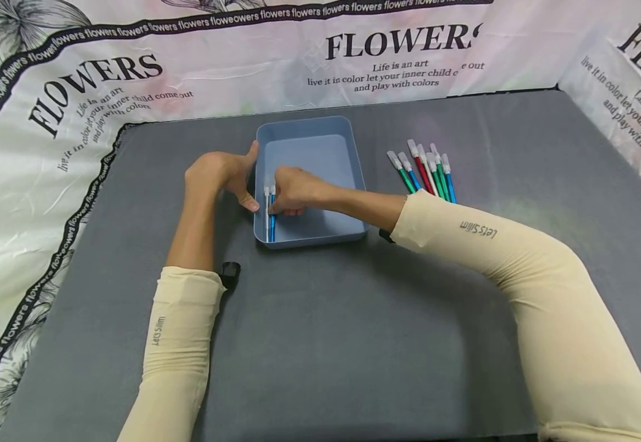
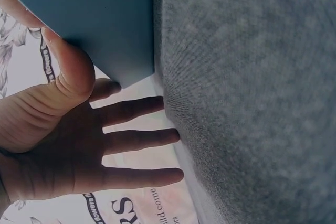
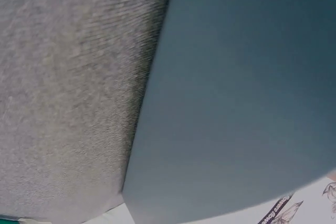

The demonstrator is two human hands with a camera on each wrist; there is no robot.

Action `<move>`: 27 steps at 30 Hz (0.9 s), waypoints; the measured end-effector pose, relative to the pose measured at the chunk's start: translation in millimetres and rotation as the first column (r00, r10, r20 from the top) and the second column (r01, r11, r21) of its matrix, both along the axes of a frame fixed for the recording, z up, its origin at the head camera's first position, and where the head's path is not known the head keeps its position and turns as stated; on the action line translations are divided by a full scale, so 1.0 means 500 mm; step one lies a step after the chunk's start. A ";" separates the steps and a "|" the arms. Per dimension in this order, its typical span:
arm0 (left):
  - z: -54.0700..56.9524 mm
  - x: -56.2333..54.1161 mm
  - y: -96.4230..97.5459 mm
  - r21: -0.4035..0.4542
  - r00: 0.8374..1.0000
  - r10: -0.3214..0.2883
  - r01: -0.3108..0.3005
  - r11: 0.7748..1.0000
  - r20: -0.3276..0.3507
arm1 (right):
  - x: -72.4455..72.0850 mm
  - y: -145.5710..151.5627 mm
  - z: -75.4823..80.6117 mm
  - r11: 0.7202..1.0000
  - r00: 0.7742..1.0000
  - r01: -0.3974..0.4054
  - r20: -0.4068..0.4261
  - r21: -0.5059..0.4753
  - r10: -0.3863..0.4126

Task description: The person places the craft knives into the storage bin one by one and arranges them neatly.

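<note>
A blue-grey tray [image 1: 328, 153] lies on the grey table. Two slim markers with pale caps lie lengthwise along its left wall, a white marker [image 1: 267, 215] and beside it a blue marker [image 1: 273, 228]. My right hand [image 1: 297, 189] reaches into the tray from the right, fingers curled, its fingertips pinching the blue marker near its middle. At the tray's left side is my left hand [image 1: 223, 175]. In the left wrist view its thumb touches the tray's outer wall [image 2: 110, 19], while the other fingers extend straight. The right wrist view shows only the tray's outside, not the hand.
Right of the tray, several capped markers [image 1: 425, 169] in green, blue, red and white lie in a loose group, partly behind my right forearm. A white printed sheet [image 1: 243, 73] with "FLOWERS" lettering borders the table at the back and sides.
</note>
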State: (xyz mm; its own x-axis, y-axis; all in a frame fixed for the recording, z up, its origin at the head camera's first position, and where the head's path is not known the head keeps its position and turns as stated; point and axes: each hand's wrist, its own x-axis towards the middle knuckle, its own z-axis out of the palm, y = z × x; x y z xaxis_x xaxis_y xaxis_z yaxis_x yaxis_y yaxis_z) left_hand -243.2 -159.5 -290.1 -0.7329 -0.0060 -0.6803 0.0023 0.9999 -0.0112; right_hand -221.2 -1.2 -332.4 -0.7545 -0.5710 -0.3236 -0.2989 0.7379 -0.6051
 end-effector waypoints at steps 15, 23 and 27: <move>-0.001 0.000 -0.001 0.014 1.000 -0.018 0.018 1.000 -0.004 | -0.007 0.024 0.015 0.987 0.989 -0.141 0.050 0.079 0.137; 0.006 -0.006 -0.011 0.010 0.998 -0.062 0.062 0.998 0.005 | -0.001 0.037 0.023 0.985 0.987 -0.158 0.015 0.070 0.158; -0.002 -0.002 -0.009 0.017 0.999 -0.050 0.050 0.999 0.010 | 0.008 0.052 0.025 0.984 0.986 -0.166 0.014 0.066 0.165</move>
State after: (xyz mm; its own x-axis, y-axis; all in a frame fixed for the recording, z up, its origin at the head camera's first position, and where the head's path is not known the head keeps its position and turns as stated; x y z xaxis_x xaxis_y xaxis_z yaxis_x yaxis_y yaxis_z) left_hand -244.3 -163.9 -291.0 -0.7247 0.0422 -0.6878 0.0524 0.9986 0.0060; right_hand -217.3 25.0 -319.7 -0.6486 -0.6644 -0.3713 -0.4152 0.7177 -0.5591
